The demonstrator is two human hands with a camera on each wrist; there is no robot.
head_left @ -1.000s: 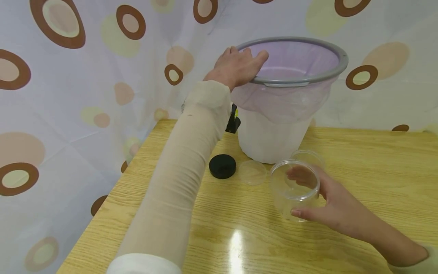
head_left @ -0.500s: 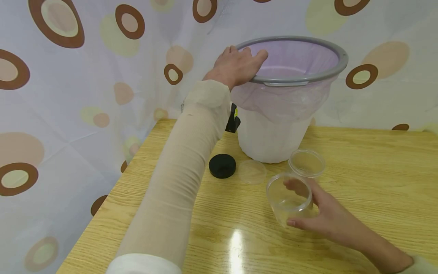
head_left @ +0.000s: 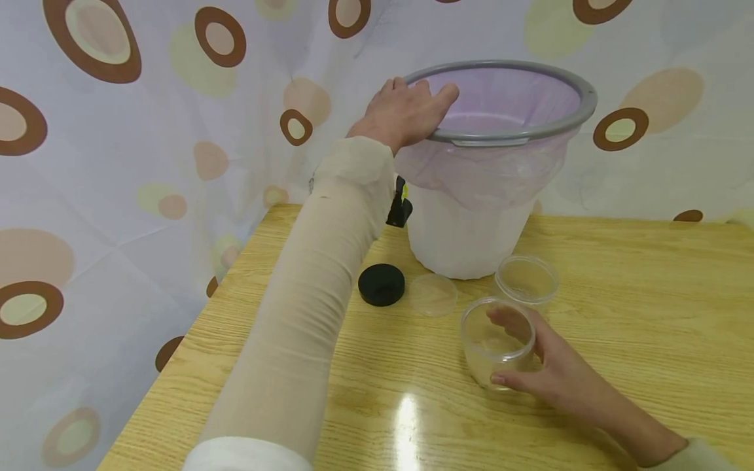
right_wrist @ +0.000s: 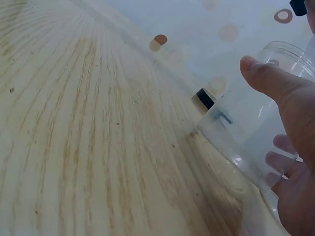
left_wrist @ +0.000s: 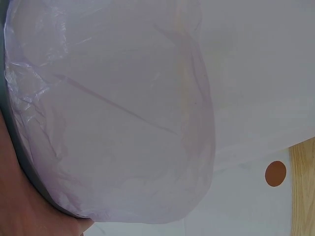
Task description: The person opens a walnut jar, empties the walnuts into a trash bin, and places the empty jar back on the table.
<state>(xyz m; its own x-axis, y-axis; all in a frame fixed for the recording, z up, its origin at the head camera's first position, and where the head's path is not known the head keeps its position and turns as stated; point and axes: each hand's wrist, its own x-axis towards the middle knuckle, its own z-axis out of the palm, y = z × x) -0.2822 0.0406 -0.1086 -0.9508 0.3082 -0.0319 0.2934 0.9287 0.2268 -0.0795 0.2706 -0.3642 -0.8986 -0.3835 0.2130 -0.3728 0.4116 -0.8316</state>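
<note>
At the back, a white trash bin [head_left: 471, 229] with a grey rim wears a pale purple plastic liner [head_left: 506, 170], folded over its outside. My left hand [head_left: 406, 114] grips the left side of that rim, the thumb at the inner side. In the left wrist view the liner fills most of the picture, with only part of the hand showing. My right hand [head_left: 556, 366] holds a clear plastic jar [head_left: 495, 353], lidless and standing upright on the table, thumb in front and fingers behind. Close behind it stands a second clear container [head_left: 527, 281], also uncovered.
A round black lid [head_left: 381, 284] and a thin clear disc [head_left: 433, 295] lie side by side before the bin. A small black object [head_left: 399, 212] shows beneath my left wrist. The wooden table [head_left: 648, 294] meets a patterned curtain [head_left: 177, 131] behind and at left.
My right hand has brought the jar slightly left and nearer to me, apart from the second container, and set it upright after a brief tilt. My left hand stays on the rim.
</note>
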